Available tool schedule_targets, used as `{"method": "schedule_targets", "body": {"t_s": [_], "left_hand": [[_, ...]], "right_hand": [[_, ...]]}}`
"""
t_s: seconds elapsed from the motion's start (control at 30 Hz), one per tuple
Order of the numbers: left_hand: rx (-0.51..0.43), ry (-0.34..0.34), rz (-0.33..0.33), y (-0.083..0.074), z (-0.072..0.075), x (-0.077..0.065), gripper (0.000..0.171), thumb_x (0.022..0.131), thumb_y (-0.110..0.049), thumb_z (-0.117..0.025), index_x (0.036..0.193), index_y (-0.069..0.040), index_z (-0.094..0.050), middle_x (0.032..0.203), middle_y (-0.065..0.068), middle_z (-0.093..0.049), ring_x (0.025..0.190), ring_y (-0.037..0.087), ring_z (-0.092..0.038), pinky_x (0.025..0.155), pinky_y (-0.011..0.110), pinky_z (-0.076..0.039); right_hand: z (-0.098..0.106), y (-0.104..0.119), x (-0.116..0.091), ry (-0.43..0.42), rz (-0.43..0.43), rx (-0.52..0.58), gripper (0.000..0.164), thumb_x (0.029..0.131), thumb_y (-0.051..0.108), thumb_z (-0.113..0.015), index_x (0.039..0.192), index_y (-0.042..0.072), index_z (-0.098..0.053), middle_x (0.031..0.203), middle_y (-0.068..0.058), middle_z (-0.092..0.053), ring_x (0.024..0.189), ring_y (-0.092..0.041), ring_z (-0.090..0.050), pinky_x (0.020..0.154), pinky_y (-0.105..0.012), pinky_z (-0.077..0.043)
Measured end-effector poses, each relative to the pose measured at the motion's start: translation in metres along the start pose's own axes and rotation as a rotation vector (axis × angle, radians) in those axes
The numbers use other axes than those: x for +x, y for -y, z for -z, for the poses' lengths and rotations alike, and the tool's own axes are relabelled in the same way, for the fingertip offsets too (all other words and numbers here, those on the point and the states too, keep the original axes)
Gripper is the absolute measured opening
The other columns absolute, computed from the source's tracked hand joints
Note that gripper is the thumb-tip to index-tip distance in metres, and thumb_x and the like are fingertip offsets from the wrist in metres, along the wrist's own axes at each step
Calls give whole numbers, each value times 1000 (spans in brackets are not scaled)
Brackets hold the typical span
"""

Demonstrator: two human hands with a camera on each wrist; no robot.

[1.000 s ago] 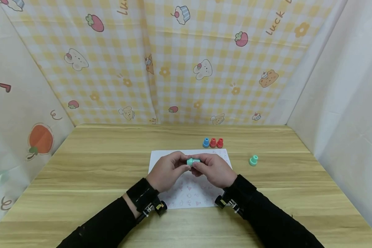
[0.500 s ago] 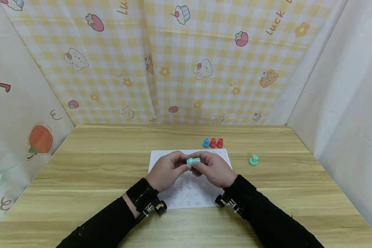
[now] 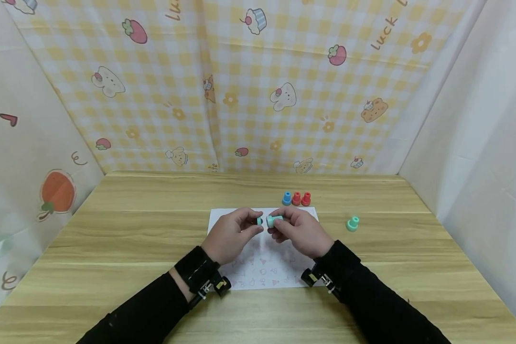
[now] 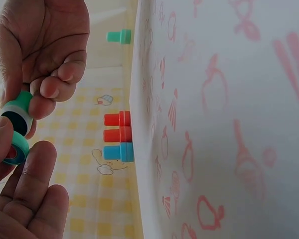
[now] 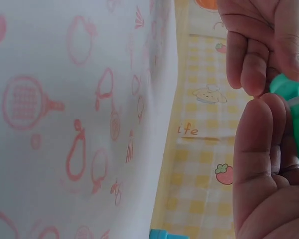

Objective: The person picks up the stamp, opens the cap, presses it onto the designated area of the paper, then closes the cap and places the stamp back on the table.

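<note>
Over the paper sheet (image 3: 262, 267), my left hand (image 3: 229, 236) pinches a small green cap (image 3: 259, 221) between thumb and fingers. My right hand (image 3: 303, 235) grips a green toy stamp (image 3: 276, 220) by its narrower end. The two pieces are apart, facing each other with a narrow gap. In the left wrist view, red shows inside the cap (image 4: 21, 145), and the stamp (image 4: 25, 102) has a pale rim around a dark end. Fingers hide part of the stamp's body. Rows of red stamped pictures, such as rackets and fruit, cover the sheet.
Behind the sheet stand a blue stamp (image 3: 286, 198) and two red stamps (image 3: 301, 198) in a row. Another green stamp (image 3: 352, 223) stands upright to the right on the wooden table (image 3: 133, 224). A yellow checked cloth (image 3: 155, 95) hangs at the back.
The green cap and stamp were joined between both hands; now they are separated. My right hand has moved slightly right with the stamp, while the left keeps the cap.
</note>
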State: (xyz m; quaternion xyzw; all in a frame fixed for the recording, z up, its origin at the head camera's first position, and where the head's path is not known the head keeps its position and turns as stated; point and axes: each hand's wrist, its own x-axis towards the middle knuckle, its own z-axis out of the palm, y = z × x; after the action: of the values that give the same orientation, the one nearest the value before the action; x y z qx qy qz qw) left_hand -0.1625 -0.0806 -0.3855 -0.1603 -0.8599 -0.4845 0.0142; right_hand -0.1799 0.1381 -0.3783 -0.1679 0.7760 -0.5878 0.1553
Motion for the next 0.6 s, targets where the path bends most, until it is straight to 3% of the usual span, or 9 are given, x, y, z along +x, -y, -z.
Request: {"method": "schedule_targets", "body": {"t_s": [0.3,0.6], "left_hand": [[29,-8,-13,1,0,0,21,98,-17,-77,118,-16,-74,103,-6,-79,94,7,-72,93,41,-59],[45,-18,-28,2,1,0,20,98,-17,-76,118,-15,-74,101,-8,-78,91,6,-71,87,34,-58]], "right_hand": [[16,2,0,-1,-49,60,30,112,9,-46,131,-11,-58,104,-11,-68,89,-17,-66,82,-26,-61],[34,4,-1,-56,-76,-15,31,111,12,-52,129,-11,-62,108,-19,-69,91,-22,-66,83,-27,-60]]}}
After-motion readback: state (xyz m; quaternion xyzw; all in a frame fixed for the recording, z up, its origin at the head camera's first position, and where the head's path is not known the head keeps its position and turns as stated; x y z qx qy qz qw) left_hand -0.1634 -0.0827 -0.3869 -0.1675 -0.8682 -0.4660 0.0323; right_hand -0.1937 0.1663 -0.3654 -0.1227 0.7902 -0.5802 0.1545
